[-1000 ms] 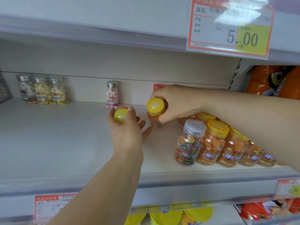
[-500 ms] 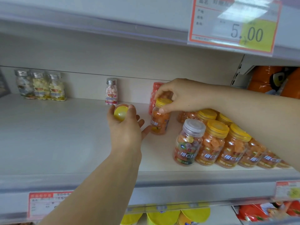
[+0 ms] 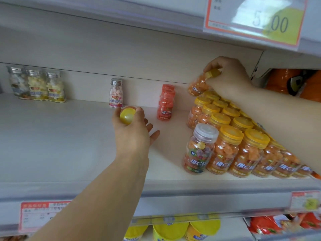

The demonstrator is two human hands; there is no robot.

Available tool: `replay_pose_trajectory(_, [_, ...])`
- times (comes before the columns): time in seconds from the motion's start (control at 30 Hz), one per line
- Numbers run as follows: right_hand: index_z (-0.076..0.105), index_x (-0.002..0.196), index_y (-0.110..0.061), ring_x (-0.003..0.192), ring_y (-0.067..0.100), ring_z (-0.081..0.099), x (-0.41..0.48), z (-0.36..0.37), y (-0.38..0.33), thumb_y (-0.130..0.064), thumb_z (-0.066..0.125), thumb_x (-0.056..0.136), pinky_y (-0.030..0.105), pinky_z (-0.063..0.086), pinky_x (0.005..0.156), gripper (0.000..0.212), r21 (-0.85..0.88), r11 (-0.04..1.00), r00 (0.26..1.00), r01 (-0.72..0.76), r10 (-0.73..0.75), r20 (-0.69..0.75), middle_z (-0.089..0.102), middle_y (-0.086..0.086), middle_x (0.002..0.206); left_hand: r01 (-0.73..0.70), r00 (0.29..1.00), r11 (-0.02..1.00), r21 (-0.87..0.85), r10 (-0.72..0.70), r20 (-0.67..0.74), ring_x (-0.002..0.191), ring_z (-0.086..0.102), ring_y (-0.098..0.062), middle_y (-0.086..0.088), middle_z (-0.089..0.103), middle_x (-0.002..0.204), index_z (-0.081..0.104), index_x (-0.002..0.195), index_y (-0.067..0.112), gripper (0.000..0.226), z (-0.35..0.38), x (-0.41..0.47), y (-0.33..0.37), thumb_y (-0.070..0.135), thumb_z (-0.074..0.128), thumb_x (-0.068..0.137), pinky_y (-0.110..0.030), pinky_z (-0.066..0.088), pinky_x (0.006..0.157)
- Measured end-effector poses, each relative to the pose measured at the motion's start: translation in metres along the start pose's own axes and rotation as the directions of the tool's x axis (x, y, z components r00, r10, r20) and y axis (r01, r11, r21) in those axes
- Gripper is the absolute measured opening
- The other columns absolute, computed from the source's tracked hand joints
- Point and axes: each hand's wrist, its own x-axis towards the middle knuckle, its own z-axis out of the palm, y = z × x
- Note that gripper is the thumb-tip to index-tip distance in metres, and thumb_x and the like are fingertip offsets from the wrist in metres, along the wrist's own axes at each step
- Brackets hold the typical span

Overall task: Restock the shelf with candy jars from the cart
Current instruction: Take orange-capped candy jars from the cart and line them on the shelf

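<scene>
Your right hand [image 3: 229,79] is far back on the shelf [image 3: 52,136]. Its fingers pinch the yellow lid of an orange jar [image 3: 198,87]. The jar is up in the air and tipped. Its lid points up and right, into your hand, and its bottom points down and left. The rows of jars [image 3: 225,119] stand just under it and closer to you. I think the free spot is at the back, left of those rows, so the bottom must swing down flat there. Your left hand [image 3: 132,134] is nearer to you, mid-shelf. Its fingers wrap a second jar [image 3: 127,115], yellow lid facing you. A red jar [image 3: 165,105] stands between your hands.
</scene>
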Motion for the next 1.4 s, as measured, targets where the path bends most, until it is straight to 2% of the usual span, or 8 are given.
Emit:
replay_pose_trajectory(0.1, [0.069, 0.100, -0.022, 0.112, 0.020, 0.055, 0.009, 0.007, 0.002, -0.002, 0.068, 0.079, 0.019, 0.036, 0.081, 0.029, -0.097, 0.995, 0.998, 0.039, -0.034, 0.057, 0.062, 0.002, 0.119, -0.003, 1.000, 1.000, 0.002, 0.003, 0.000, 0.093, 0.069, -0.021, -0.009, 0.062, 0.105, 0.039, 0.140, 0.037, 0.045, 0.000, 0.000, 0.000, 0.028, 0.056, 0.100, -0.033, 0.061, 0.064])
replay_pose_trajectory(0.23, [0.066, 0.112, -0.023, 0.116, 0.022, 0.054, 0.022, 0.016, -0.003, 0.002, 0.063, 0.082, 0.023, 0.040, 0.082, 0.039, -0.230, 0.961, 0.955, 0.154, -0.086, 0.283, 0.058, 0.004, 0.128, -0.003, 1.000, 1.000, 0.006, 0.003, 0.005, 0.094, 0.069, -0.021, -0.009, 0.062, 0.106, 0.039, 0.141, 0.037, 0.046, -0.001, 0.000, 0.000, 0.028, 0.056, 0.100, -0.032, 0.060, 0.063])
replay_pose_trajectory(0.43, [0.061, 0.129, -0.014, 0.125, 0.023, 0.051, 0.021, 0.030, -0.015, 0.003, 0.054, 0.089, 0.021, 0.037, 0.088, 0.044, -0.336, 0.920, 0.871, 0.202, -0.011, 0.491, 0.054, 0.006, 0.137, -0.002, 1.000, 1.000, 0.015, 0.002, 0.016, 0.095, 0.068, -0.021, -0.009, 0.062, 0.105, 0.037, 0.143, 0.039, 0.048, 0.000, -0.001, 0.000, 0.028, 0.057, 0.100, -0.032, 0.060, 0.063])
replay_pose_trajectory(0.83, [0.068, 0.118, -0.002, 0.114, 0.030, 0.059, 0.019, 0.048, -0.015, -0.002, 0.051, 0.091, 0.036, 0.050, 0.098, 0.032, -0.444, 0.890, 0.863, 0.106, 0.139, 0.486, 0.064, 0.015, 0.125, -0.002, 1.000, 1.000, 0.021, 0.001, 0.019, 0.095, 0.068, -0.021, -0.009, 0.062, 0.106, 0.036, 0.143, 0.041, 0.050, 0.001, -0.002, -0.001, 0.028, 0.057, 0.100, -0.033, 0.060, 0.065])
replay_pose_trajectory(1.1, [0.063, 0.123, -0.002, 0.117, 0.030, 0.057, 0.017, 0.048, -0.012, -0.005, 0.049, 0.091, 0.038, 0.049, 0.101, 0.035, -0.467, 0.882, 0.869, 0.065, 0.180, 0.461, 0.060, 0.016, 0.129, 0.011, 0.999, 0.999, 0.043, -0.012, 0.033, 0.096, 0.068, -0.021, -0.008, 0.062, 0.107, 0.033, 0.146, 0.041, 0.053, 0.001, -0.003, -0.001, 0.029, 0.057, 0.100, -0.032, 0.060, 0.064])
replay_pose_trajectory(1.23, [0.060, 0.128, -0.020, 0.128, 0.023, 0.049, 0.006, 0.039, -0.021, -0.014, 0.056, 0.091, 0.038, 0.041, 0.107, 0.038, -0.338, 0.932, 0.900, 0.131, 0.031, 0.434, 0.054, 0.003, 0.140, 0.031, 0.998, 0.999, 0.040, -0.033, 0.053, 0.097, 0.068, -0.021, -0.008, 0.064, 0.107, 0.035, 0.145, 0.042, 0.053, 0.000, -0.004, 0.000, 0.031, 0.058, 0.099, -0.032, 0.059, 0.066])
replay_pose_trajectory(1.3, [0.065, 0.117, -0.026, 0.111, 0.010, 0.057, -0.008, 0.029, -0.036, -0.016, 0.060, 0.090, 0.021, 0.045, 0.095, 0.029, -0.194, 0.948, 0.912, 0.253, -0.167, 0.374, 0.063, -0.005, 0.125, 0.041, 0.997, 0.998, 0.042, -0.043, 0.064, 0.097, 0.068, -0.021, -0.008, 0.064, 0.107, 0.036, 0.143, 0.042, 0.051, 0.000, -0.006, 0.001, 0.031, 0.059, 0.098, -0.032, 0.058, 0.068])
replay_pose_trajectory(1.4, [0.070, 0.109, -0.022, 0.079, -0.009, 0.059, -0.032, 0.017, -0.070, -0.006, 0.059, 0.089, 0.003, 0.042, 0.071, 0.028, 0.071, 0.923, 0.780, 0.377, -0.358, 0.512, 0.069, -0.009, 0.101, 0.036, 0.996, 0.998, 0.056, -0.040, 0.083, 0.097, 0.067, -0.022, -0.008, 0.065, 0.110, 0.036, 0.142, 0.043, 0.051, 0.001, -0.008, 0.001, 0.027, 0.058, 0.099, -0.032, 0.057, 0.071])
